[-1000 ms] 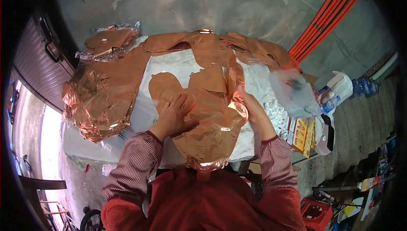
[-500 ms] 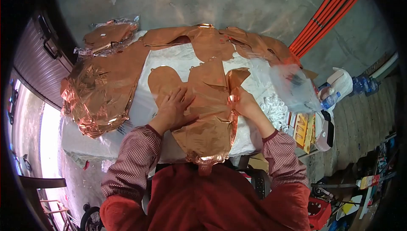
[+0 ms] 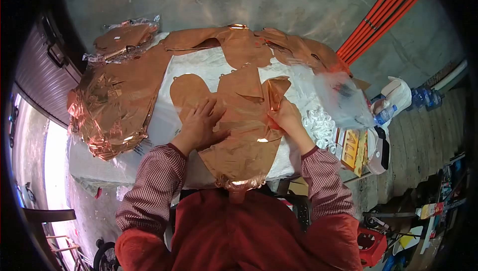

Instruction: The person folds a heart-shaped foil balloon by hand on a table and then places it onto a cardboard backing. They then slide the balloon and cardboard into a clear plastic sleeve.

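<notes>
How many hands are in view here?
2: the left hand, spread on the copper-coloured foil, and the right hand, curled at its right edge. No further hands seem hidden.

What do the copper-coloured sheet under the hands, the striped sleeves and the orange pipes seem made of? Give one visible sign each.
Copper-coloured sheet: probably thin metallised plastic, satin to shiny; it creases sharply with bright glints.
Striped sleeves: matt cloth; they bunch in soft folds.
Orange pipes: perhaps plastic, from their smooth, even colour; painted metal is possible.
</notes>
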A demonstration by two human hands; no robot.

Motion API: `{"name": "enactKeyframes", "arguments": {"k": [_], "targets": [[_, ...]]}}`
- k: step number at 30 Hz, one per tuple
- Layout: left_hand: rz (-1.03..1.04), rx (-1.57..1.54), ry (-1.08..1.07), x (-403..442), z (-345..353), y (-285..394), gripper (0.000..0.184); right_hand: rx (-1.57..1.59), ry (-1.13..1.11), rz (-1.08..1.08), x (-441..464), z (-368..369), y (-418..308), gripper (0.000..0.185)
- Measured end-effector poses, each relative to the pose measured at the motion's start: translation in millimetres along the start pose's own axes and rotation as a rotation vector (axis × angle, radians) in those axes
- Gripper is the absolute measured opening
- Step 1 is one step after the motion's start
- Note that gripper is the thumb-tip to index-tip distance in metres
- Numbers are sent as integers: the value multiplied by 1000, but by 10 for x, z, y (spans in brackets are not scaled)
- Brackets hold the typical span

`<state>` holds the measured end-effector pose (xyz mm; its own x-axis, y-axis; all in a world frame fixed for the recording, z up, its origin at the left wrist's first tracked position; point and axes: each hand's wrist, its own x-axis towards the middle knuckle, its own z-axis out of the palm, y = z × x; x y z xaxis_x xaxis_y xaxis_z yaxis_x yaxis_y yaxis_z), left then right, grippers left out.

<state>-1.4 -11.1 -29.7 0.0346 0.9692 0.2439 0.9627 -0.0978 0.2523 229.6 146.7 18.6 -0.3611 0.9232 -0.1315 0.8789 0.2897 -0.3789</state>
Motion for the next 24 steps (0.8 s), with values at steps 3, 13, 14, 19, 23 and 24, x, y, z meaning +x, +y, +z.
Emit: {"name": "enactKeyframes", "arguments": {"k": [3, 13, 14, 19, 23, 24], "targets": [[-4, -17, -1, -2, -11, 7, 73, 37, 19, -19, -144, -54, -64, 50], [-7, -7, -3, -7, 1, 1, 72, 386, 111, -191, -608, 154, 118, 87], [-5, -6, -3, -3, -2, 0, 72, 388, 112, -191, -644, 157, 81, 87], [-52, -16, -89, 18, -41, 20, 72, 327, 184, -254, -661, 266, -38, 71], [-52, -38, -91, 7, -69, 24, 73, 219, 212, -412, -723, 288, -190, 63], [-52, -35, -83, 9, -46, 19, 73, 209, 159, -466, -741, 257, -217, 54]]}}
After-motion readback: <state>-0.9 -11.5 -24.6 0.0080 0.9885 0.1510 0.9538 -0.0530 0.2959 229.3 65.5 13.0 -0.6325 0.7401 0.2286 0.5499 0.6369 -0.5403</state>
